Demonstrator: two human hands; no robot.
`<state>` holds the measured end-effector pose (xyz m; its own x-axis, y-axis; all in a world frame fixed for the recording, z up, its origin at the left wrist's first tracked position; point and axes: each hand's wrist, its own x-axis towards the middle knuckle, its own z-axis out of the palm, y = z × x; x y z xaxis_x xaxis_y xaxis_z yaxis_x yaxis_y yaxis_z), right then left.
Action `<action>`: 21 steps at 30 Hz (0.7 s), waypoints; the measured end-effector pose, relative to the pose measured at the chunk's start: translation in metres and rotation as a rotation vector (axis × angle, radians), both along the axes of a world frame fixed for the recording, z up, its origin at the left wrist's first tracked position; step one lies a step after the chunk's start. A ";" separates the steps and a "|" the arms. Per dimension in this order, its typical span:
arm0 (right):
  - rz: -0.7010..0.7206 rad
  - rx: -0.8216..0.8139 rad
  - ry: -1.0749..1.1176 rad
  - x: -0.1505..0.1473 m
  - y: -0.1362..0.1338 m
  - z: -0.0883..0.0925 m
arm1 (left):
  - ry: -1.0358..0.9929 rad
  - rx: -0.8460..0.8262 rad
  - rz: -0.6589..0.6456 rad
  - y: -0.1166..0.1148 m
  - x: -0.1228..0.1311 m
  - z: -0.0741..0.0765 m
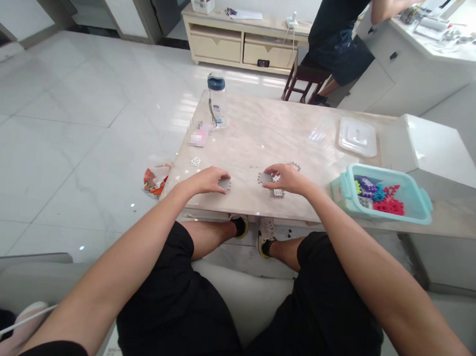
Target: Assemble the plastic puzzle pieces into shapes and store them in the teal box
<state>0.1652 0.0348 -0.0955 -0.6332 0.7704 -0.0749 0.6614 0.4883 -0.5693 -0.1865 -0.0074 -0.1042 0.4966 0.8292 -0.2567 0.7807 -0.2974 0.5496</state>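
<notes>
My left hand [214,181] is closed on a small grey notched piece [225,184] near the front edge of the marble-patterned table [244,202]. To its right, my right hand [281,179] grips another grey notched piece [264,178] between thumb and fingers. The two pieces are apart. Beside and partly under my right hand lie a grey grid-like piece [278,193] and a further notched piece [295,166]. A white openwork piece [196,161] lies alone at the left of the table.
A teal bin [381,213] of coloured pieces stands at the right, a clear lid [358,137] behind it, near a white box [442,142]. A bottle [217,104] and pink packet [199,136] stand back left. Beyond, a person [341,39] sits on a stool.
</notes>
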 end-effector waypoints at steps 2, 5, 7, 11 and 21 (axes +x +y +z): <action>0.061 0.046 0.013 -0.018 -0.007 -0.008 | 0.105 0.042 -0.051 0.001 0.015 -0.009; 0.093 0.110 0.013 -0.048 -0.017 -0.024 | 0.214 0.062 -0.063 0.003 0.034 -0.016; 0.083 0.111 -0.012 -0.064 -0.022 -0.035 | 0.256 0.065 -0.050 0.003 0.037 -0.015; 0.063 0.087 -0.052 -0.082 -0.026 -0.047 | 0.293 0.049 -0.029 -0.002 0.027 -0.010; 0.097 0.067 -0.030 -0.112 -0.038 -0.055 | 0.207 -0.007 0.034 -0.009 0.004 -0.020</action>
